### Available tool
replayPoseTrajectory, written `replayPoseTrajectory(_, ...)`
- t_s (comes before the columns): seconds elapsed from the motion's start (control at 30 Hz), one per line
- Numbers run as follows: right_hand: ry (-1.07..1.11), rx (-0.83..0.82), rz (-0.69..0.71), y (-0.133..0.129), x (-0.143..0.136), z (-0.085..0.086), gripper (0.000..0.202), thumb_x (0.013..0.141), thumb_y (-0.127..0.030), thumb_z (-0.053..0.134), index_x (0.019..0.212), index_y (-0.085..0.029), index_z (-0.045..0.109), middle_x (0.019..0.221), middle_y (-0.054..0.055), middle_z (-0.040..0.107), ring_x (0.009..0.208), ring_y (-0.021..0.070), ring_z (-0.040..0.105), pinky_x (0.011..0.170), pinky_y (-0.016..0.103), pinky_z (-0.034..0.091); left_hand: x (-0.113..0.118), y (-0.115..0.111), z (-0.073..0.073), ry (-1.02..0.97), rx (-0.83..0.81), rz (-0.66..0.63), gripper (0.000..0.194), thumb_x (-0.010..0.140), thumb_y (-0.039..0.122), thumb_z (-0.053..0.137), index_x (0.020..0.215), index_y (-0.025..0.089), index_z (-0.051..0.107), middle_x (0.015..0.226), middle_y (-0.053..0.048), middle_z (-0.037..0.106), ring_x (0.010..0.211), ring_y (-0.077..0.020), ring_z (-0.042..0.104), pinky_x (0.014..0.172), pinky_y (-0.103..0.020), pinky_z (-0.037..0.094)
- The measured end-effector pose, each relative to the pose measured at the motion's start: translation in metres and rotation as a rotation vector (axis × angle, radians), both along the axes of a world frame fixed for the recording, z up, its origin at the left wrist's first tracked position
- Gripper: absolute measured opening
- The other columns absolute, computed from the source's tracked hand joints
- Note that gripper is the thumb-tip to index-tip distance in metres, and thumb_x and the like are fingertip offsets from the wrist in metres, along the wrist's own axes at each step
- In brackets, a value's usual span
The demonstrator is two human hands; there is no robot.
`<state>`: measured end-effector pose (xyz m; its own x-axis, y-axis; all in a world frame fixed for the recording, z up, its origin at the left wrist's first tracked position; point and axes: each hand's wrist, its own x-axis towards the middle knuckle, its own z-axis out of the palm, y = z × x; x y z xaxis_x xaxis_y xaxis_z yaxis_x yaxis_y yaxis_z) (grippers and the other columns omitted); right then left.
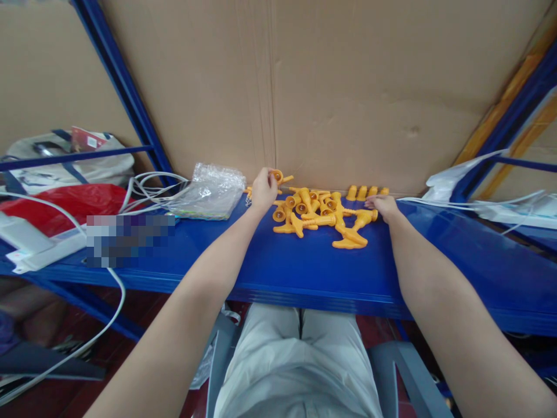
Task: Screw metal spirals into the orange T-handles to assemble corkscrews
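Yellow piece [278, 175] partly hidden by left hand [264, 189], right hand [383, 206] grip unclear

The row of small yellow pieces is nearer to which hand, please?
Right: the right hand is by the right end of the row of small yellow pieces; the left hand is much farther left.

Light: soft, even | Glints: clear plastic [213, 188] | Detail: slightly blurred | Edges: stretched | Left: pixelated patch [126, 241]

Place: workshop | blue metal workbench [287, 264] | cardboard backing [348, 87] | loose orange plastic parts [348, 238] | white power strip [52, 248]
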<state>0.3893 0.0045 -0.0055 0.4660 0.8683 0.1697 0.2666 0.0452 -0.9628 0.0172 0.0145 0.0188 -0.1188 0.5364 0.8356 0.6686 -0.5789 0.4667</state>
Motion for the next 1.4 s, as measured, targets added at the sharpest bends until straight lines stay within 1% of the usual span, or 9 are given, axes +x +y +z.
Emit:
replayPoseTrajectory(0.17,-0.081,-0.049,0.010,-0.005,-0.009,0.015,0.017,0.085,-0.001,0.061,0.076,-0.015,0.067,0.062,0.002,0.064,0.056,0.0112,0.060,0.059,0.023,0.054,0.006,-0.011,0.003,0.135,0.059,0.020,0.009,0.100,0.020,0.051,0.102,0.021,0.060,0.098,-0.007,0.072,0.094,-0.0201,0.070,0.087,-0.032,0.054)
replayPoseTrajectory(0.43,-0.126,0.168,0.180,-0.015,-0.058,0.064,0.014,0.088,-0.007,0.064,0.078,-0.015,0.068,0.075,0.005,0.073,0.056,0.0082,0.062,0.059,0.020,0.049,0.016,-0.026,0.012,0.299,0.095,0.071,0.021,0.102,0.020,0.041,0.112,0.019,0.060,0.107,-0.010,0.074,0.104,-0.0216,0.070,0.090,-0.034,0.052)
replayPoseTrajectory(0.6,-0.101,0.142,0.441,-0.029,-0.105,0.079,0.015,0.098,-0.022,0.063,0.087,-0.016,0.069,0.074,0.004,0.074,0.058,0.0092,0.064,0.056,0.018,0.045,0.026,-0.035,0.018,0.346,0.110,0.024,0.022,0.104,0.023,0.039,0.114,0.021,0.059,0.108,-0.010,0.073,0.106,-0.0219,0.068,0.093,-0.036,0.049)
replayPoseTrajectory(0.73,-0.025,0.094,0.731,-0.047,-0.143,0.084,0.041,0.099,-0.057,0.060,0.099,-0.017,0.069,0.073,0.006,0.073,0.066,0.0157,0.069,0.058,0.023,0.049,0.039,-0.047,0.024,0.407,0.125,-0.002,0.022,0.104,0.023,0.039,0.115,0.021,0.058,0.109,-0.010,0.071,0.107,-0.0227,0.066,0.100,-0.040,0.045)
replayPoseTrajectory(0.83,0.017,0.131,0.860,-0.058,-0.165,0.085,0.050,0.098,-0.066,0.056,0.104,-0.018,0.070,0.079,0.006,0.074,0.072,0.0174,0.070,0.061,0.026,0.051,0.047,-0.056,0.027,0.467,0.151,-0.037,0.022,0.104,0.023,0.039,0.116,0.020,0.057,0.108,-0.010,0.070,0.108,-0.0232,0.065,0.102,-0.042,0.043)
replayPoseTrajectory(1.03,0.089,0.294,0.795,-0.057,-0.178,0.083,0.027,0.098,-0.047,0.062,0.108,-0.022,0.067,0.087,0.000,0.071,0.078,0.0133,0.067,0.062,0.022,0.050,0.051,-0.066,0.028,0.578,0.174,-0.090,0.024,0.100,0.031,0.045,0.118,0.021,0.058,0.112,-0.012,0.068,0.118,-0.0300,0.062,0.108,-0.051,0.041)
replayPoseTrajectory(1.2,0.104,0.250,0.752,-0.051,-0.166,0.083,0.018,0.088,-0.033,0.076,0.092,-0.021,0.063,0.078,-0.002,0.068,0.059,0.0087,0.057,0.054,0.020,0.043,0.041,-0.065,0.031,0.589,0.174,-0.049,0.030,0.098,0.030,0.046,0.125,0.020,0.056,0.129,-0.015,0.066,0.132,-0.0315,0.056,0.118,-0.055,0.033)
replayPoseTrajectory(1.3,0.024,0.229,0.816,-0.054,-0.160,0.083,0.022,0.082,-0.033,0.082,0.086,-0.021,0.065,0.073,-0.001,0.069,0.054,0.0084,0.052,0.051,0.021,0.041,0.035,-0.058,0.028,0.603,0.150,-0.042,0.031,0.098,0.025,0.045,0.126,0.020,0.055,0.129,-0.013,0.068,0.133,-0.0287,0.056,0.125,-0.055,0.025)
replayPoseTrajectory(1.4,-0.160,0.258,0.840,-0.058,-0.157,0.082,0.020,0.081,-0.034,0.081,0.088,-0.019,0.070,0.074,0.001,0.070,0.058,0.0105,0.055,0.055,0.023,0.044,0.030,-0.049,0.023,0.641,0.119,-0.061,0.028,0.097,0.020,0.043,0.120,0.022,0.058,0.114,-0.008,0.073,0.119,-0.0237,0.065,0.128,-0.055,0.021)
